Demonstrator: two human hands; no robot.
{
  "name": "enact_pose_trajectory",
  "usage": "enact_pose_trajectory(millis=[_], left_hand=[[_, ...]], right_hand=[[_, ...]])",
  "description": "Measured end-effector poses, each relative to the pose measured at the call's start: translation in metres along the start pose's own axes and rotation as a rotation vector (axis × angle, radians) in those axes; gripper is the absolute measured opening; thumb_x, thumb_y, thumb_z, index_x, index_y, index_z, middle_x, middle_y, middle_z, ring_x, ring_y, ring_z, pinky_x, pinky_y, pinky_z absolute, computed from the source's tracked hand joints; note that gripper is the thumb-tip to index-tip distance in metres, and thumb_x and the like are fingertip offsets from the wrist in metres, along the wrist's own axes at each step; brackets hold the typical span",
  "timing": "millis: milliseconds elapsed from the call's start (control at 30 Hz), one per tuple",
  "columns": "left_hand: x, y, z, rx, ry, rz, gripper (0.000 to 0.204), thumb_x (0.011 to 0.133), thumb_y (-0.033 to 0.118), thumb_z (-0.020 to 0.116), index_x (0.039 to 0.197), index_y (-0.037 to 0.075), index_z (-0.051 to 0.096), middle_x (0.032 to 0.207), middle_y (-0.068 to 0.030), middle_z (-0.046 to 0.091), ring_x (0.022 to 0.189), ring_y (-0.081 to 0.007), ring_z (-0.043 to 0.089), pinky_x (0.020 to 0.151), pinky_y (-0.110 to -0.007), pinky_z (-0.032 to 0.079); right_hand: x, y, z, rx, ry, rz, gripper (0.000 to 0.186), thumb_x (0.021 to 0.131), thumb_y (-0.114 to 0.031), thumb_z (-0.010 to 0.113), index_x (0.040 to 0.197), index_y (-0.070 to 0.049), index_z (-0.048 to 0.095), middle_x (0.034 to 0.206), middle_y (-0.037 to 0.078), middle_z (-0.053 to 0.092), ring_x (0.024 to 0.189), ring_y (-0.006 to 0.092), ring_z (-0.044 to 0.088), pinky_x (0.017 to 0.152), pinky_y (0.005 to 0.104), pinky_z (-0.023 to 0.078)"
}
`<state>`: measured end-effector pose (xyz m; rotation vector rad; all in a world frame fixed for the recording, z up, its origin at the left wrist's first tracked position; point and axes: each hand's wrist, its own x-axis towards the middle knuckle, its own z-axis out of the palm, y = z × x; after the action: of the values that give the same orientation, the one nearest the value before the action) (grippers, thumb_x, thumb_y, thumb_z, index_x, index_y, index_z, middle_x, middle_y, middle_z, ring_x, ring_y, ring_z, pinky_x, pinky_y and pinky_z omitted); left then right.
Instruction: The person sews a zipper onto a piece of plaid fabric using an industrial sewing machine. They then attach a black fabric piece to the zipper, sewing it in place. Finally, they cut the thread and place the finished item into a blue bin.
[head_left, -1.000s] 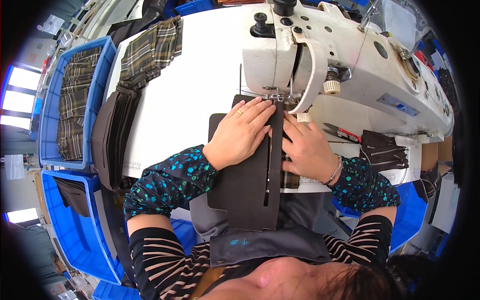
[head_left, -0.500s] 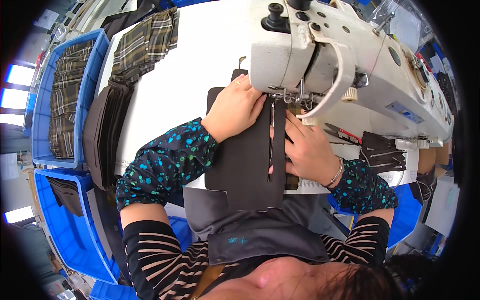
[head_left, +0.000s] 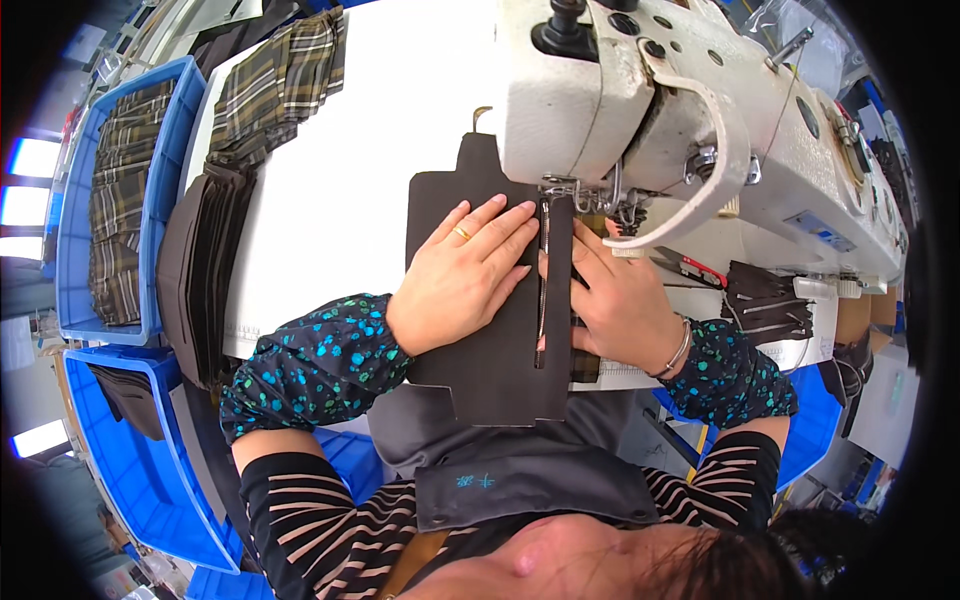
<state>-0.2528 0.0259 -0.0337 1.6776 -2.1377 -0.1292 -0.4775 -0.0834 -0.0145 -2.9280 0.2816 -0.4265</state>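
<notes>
A dark brown fabric panel (head_left: 480,375) with a zipper (head_left: 543,290) in a long slit lies under the sewing machine's presser foot area. My left hand (head_left: 465,265) rests flat on the panel, left of the zipper, fingers stretched out. My right hand (head_left: 622,300) grips the panel's right-hand strip beside the zipper; fingertips show through the slit, and some fingers are hidden. Checked fabric (head_left: 586,370) peeks out beneath that right edge. The white sewing machine (head_left: 570,120) stands over the panel's far end; its needle is hard to make out.
Red-handled scissors (head_left: 690,268) and dark zipper pieces (head_left: 768,302) lie right of my right hand. On the left are a stack of dark panels (head_left: 200,275), folded checked pieces (head_left: 280,85), a blue bin (head_left: 170,200) of checked fabric and another blue bin (head_left: 150,500).
My left hand has slid back toward me from beside the needle area and now lies flatter on the panel. The right hand and the panel are nearly where they were.
</notes>
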Motion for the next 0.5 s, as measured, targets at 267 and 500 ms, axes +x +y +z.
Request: enact_pose_trajectory(millis=[267, 500], left_hand=[[0.0006, 0.0014, -0.0031, 0.020, -0.035, 0.014, 0.049, 0.101, 0.023, 0.064, 0.146, 0.006, 0.061, 0.156, -0.0076, 0.055, 0.144, -0.0321, 0.051, 0.120, -0.052, 0.041], [0.0017, 0.0029, -0.0035, 0.059, -0.044, 0.018, 0.050, 0.099, 0.022, 0.065, 0.146, 0.007, 0.061, 0.157, -0.0069, 0.055, 0.143, -0.0311, 0.052, 0.118, -0.052, 0.041]], right_hand=[[-0.0009, 0.0007, -0.0009, 0.037, -0.047, 0.028, 0.062, 0.077, -0.049, 0.083, 0.123, -0.008, 0.072, 0.124, 0.011, 0.067, 0.124, 0.0301, 0.064, 0.115, 0.0599, 0.042], [-0.0016, 0.0008, 0.0017, 0.002, -0.014, 0.007, 0.063, 0.076, -0.050, 0.083, 0.122, -0.008, 0.072, 0.126, 0.012, 0.067, 0.122, 0.0288, 0.065, 0.115, 0.0600, 0.041]])
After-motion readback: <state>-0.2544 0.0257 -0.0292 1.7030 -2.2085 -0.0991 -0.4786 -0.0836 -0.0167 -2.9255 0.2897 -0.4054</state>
